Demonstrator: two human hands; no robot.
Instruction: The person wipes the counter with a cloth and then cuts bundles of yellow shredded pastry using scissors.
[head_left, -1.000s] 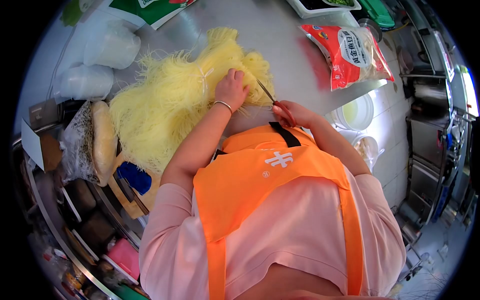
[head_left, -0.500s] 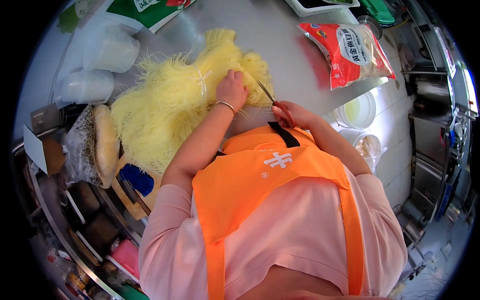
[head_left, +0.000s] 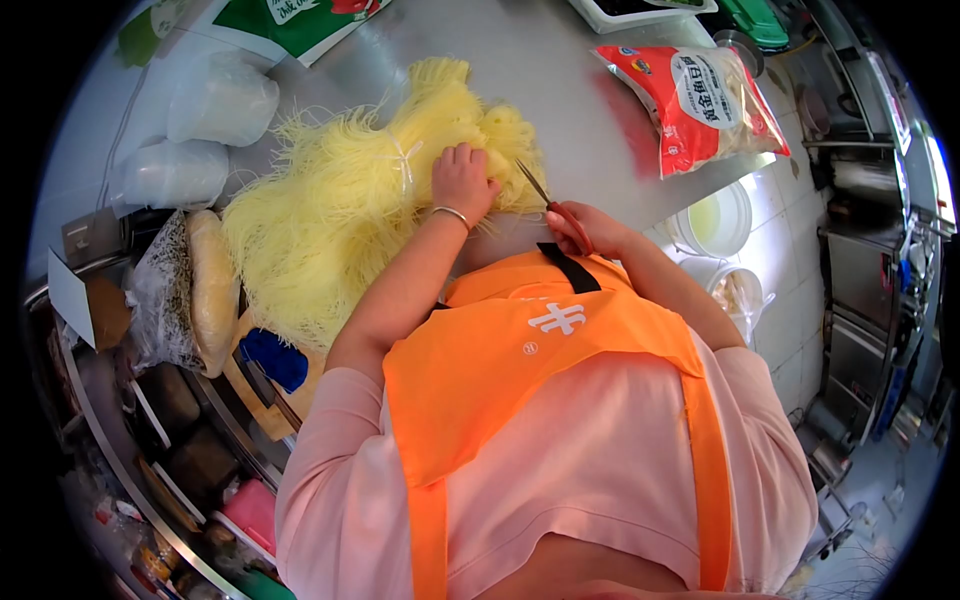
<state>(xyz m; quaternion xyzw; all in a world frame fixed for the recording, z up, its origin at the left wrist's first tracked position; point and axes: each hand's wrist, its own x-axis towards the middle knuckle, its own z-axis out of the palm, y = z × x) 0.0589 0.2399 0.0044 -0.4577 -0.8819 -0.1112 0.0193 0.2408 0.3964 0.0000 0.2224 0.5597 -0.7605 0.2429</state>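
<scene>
On the left of the desk (head_left: 375,55), we see two cloudy tubs (head_left: 222,100) (head_left: 175,172). Next comes the big bunch of thin yellow strands (head_left: 325,205). It lies by the desk's near edge, with its loose, fluffy end to the left. A white tie (head_left: 405,165) goes around it.

Our left hand (head_left: 464,182) rests on the bunch, just right of the tie. Its grip is partly curled, but we cannot tell if it pinches any strands. We should press softly there, so the bunch stays put and the strands do not snap.

Our right hand (head_left: 592,233) has its grip closed on the red handles of the scissors (head_left: 551,207). The thin blades point up and left, beside the folded end of the bunch. We should keep the tips away from our left fingers and look well before we squeeze.

Near the desk's right edge lies a red and white bag (head_left: 700,108), well apart from the scissors.
</scene>
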